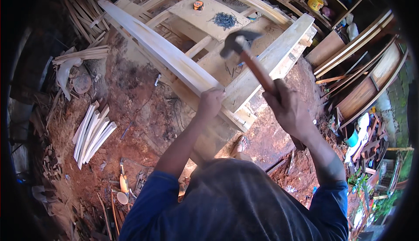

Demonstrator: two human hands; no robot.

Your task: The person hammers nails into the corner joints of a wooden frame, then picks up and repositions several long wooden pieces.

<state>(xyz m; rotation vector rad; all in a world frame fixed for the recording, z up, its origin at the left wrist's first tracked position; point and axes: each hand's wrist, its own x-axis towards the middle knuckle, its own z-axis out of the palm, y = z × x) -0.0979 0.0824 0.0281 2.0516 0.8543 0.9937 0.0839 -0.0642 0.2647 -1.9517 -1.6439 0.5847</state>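
My right hand (289, 110) is wrapped round the wooden handle of a claw hammer (258, 70). The hammer is raised, its dark head slightly blurred above the wooden frame. My left hand (211, 103) is closed at the near end of a long pale plank (163, 47), fingertips pinched close to where it meets a second board (279, 55). Whatever sits between those fingertips is too small or hidden to make out. Beyond the hands, a heap of dark nails (224, 20) lies on a flat board (185, 9), and an orange tape measure (198, 5) rests near it.
Cut wood strips (94, 132) lie on the reddish dirt floor at left, with a yellow-handled tool (124, 183) nearer me. Curved wooden panels (364, 88) lean at right. Shelves at the far right hold a yellow container (314, 2). My sandalled foot (240, 144) stands below the frame.
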